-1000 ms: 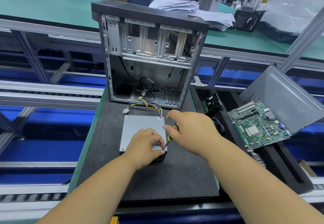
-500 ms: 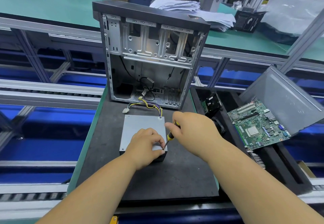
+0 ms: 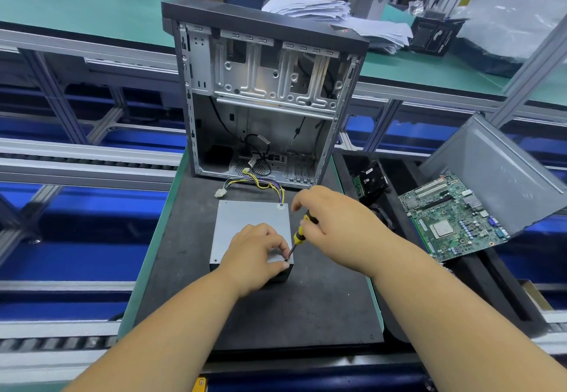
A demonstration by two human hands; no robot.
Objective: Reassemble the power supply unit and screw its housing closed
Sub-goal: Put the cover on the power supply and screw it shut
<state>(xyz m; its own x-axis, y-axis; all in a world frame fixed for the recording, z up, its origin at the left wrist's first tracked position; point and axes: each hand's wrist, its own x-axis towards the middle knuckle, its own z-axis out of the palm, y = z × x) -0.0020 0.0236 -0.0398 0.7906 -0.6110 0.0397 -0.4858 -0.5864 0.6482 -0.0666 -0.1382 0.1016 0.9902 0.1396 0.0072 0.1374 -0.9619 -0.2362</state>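
Observation:
The grey power supply unit (image 3: 245,226) lies flat on the black mat (image 3: 306,309), its yellow and purple cables (image 3: 260,186) trailing toward the open computer case (image 3: 264,97). My left hand (image 3: 254,256) rests curled on the unit's near right corner, thumb and forefinger pinched around the screwdriver tip there. My right hand (image 3: 331,223) grips the yellow-and-black screwdriver (image 3: 297,235), which slants down to that corner. Any screw under the tip is hidden by my fingers.
A motherboard (image 3: 451,220) leans on a grey side panel (image 3: 503,170) in a black foam tray (image 3: 491,293) at the right, beside a black drive part (image 3: 369,177). Conveyor rails run on the left. Papers (image 3: 322,14) lie behind the case.
My right hand has shifted slightly on the screwdriver handle, its fingers turning; the tip stays at the same corner. My left hand has not moved.

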